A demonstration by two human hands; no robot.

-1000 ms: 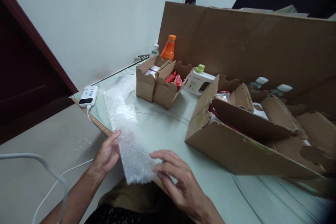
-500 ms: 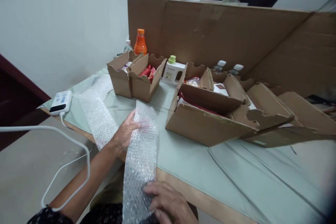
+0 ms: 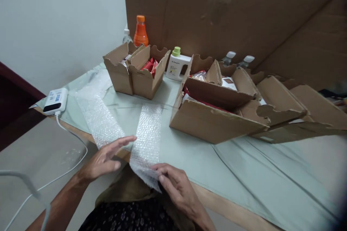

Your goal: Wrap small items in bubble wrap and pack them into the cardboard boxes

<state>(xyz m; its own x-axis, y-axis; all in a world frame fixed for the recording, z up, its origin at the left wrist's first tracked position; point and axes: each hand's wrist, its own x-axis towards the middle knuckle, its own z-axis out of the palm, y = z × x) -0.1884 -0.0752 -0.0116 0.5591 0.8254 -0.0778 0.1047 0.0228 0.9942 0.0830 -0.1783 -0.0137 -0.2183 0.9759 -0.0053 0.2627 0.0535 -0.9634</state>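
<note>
A strip of clear bubble wrap (image 3: pixel 148 126) lies on the green-covered table in front of me, its near end hanging over the edge. My right hand (image 3: pixel 176 187) pinches that near end between thumb and fingers, lifting its right corner a little. My left hand (image 3: pixel 108 158) is open at the strip's left side, fingers stretched out and thumb apart, holding nothing. Its fingertips come close to the strip's left edge; I cannot tell if they touch. Another piece of bubble wrap (image 3: pixel 99 115) stretches back along the table, to the left.
Two small cardboard boxes (image 3: pixel 143 86) with packets stand behind the strip. Larger open boxes (image 3: pixel 217 124) fill the right. A white jug with a green cap (image 3: pixel 176 65) and an orange bottle (image 3: pixel 140 32) stand behind. A white device (image 3: pixel 56 100) with a cable sits left.
My left hand has let go of the strip's far end and drawn back to the left. The strip now lies flat on the table, and my right hand has closed on its near end.
</note>
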